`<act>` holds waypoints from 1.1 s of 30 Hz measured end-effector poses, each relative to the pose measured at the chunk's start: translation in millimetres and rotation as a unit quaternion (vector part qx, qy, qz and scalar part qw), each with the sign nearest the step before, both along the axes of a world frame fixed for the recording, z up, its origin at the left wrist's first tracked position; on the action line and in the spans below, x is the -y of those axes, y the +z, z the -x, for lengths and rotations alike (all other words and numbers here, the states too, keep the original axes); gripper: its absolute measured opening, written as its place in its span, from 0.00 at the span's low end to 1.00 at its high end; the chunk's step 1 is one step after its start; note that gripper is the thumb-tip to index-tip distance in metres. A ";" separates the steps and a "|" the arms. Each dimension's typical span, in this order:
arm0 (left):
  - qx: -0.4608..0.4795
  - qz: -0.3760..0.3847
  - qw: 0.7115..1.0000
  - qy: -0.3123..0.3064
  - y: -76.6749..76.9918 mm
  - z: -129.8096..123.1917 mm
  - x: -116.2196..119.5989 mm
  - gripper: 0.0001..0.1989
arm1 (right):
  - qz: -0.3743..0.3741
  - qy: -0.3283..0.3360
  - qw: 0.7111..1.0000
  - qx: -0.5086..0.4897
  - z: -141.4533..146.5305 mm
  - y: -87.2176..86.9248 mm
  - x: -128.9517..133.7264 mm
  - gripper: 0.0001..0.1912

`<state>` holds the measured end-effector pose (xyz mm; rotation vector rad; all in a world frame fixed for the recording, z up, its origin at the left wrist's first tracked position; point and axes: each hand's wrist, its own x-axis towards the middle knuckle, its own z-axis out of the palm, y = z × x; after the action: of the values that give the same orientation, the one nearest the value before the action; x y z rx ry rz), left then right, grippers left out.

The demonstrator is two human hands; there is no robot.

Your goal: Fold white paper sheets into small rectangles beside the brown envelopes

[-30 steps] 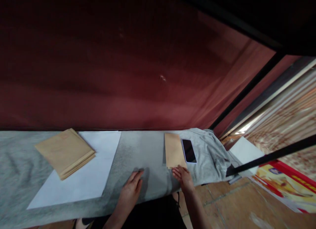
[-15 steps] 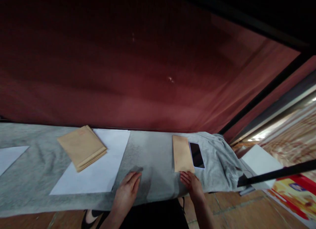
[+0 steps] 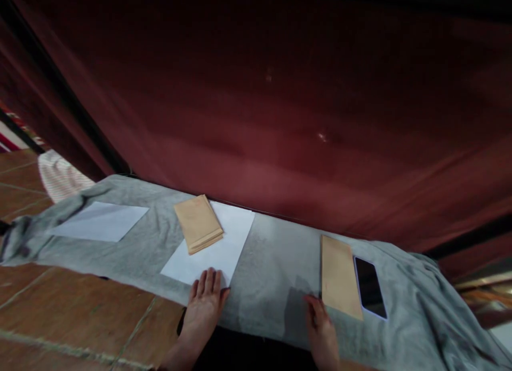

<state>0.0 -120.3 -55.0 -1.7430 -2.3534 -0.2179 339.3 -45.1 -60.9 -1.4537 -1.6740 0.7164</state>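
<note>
My left hand (image 3: pixel 205 301) lies flat with its fingers stretched out over the near edge of a white sheet of paper (image 3: pixel 232 230). On that sheet rests a stack of brown paper envelopes (image 3: pixel 198 222), beyond my fingertips. My right hand (image 3: pixel 320 325) is at the near side of the grey cloth, its fingers curled and partly hidden; whether anything is in them I cannot tell. Just beyond and right of it lies another brown envelope (image 3: pixel 340 275), flat on the cloth. A phone with a dark screen and pale purple edge (image 3: pixel 371 287) lies right of that envelope.
A grey cloth (image 3: pixel 272 275) covers the long narrow surface. At its left end lies another white sheet (image 3: pixel 102 222). A dark red fabric wall (image 3: pixel 256 120) rises behind, with black poles at both sides. Tiled floor (image 3: pixel 80 317) shows at lower left.
The view has swung left. My left hand has moved onto the near edge of the white sheet. My right hand has left the envelope's near edge and sits to its left.
</note>
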 end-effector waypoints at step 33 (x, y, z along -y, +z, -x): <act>0.184 -0.194 0.955 -0.126 69.5 -22.3 -34.4 0.15 | -0.002 0.030 0.997 -0.078 59.2 4.4 -14.2 0.17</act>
<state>22.3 -85.9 14.5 -1.9142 -2.0979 -1.0535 280.2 -30.8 -56.5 -1.3141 -1.6041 0.8370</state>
